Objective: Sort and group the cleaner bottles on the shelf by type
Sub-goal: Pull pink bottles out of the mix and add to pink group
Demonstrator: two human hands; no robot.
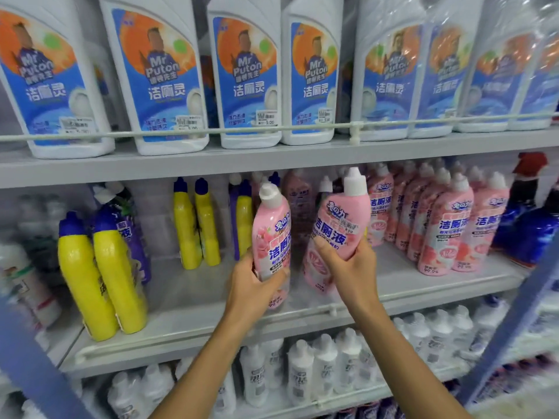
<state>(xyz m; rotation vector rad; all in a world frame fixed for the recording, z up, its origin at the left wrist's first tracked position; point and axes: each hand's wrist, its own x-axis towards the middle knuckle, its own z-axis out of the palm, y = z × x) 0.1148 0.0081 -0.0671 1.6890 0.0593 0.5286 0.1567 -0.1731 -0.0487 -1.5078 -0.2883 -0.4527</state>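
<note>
Left hand (257,278) wrapped around lower body of one pink bottle (271,237), held upright above the middle shelf (211,322). Right hand (348,261) gripping a second pink bottle (338,234), tilted right, just beside the first. Further right on same shelf, a pink group (447,219) standing together. At left, yellow bottles (99,276) with blue caps.

The white bottles (163,74) along the upper shelf's front edge bore blue labels reading "Mr Puton" and "洁厕灵", with small price stickers (266,118) showing "5.00". On the middle shelf, the pink bottles (444,225) read "洁厕液" and "99.9%" near the base; smaller print was too blurred to read.
</note>
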